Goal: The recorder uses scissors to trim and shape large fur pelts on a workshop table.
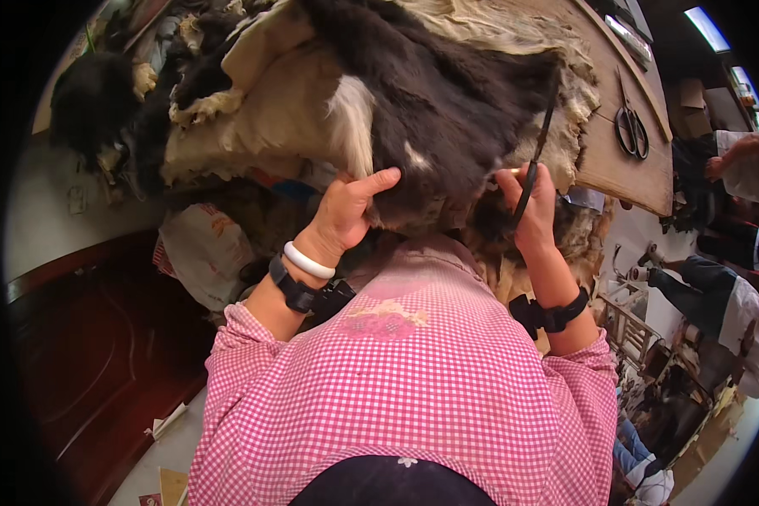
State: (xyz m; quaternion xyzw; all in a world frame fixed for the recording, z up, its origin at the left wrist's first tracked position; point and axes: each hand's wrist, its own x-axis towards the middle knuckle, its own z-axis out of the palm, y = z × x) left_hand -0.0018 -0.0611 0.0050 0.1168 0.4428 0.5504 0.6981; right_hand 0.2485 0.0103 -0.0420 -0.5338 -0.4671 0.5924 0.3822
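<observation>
Dark-brown fur pelt [447,93] lies over paler hides [578,110] on the table [607,173]. Work judged under way; how much is done or left, cannot tell. Left hand [346,207] pinches the pelt's near edge; right hand [533,202] grips 1 slender black tool [548,118]. 1 white plastic bag [207,253] below; contents hidden.

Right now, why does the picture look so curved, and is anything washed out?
Head view: fisheye bending, with a black rim and people at right tipped sideways; head view: a bright panel at upper right glares pale; head view: the dark pelt swallows some detail, while the checked smock looks fairly clear.
</observation>
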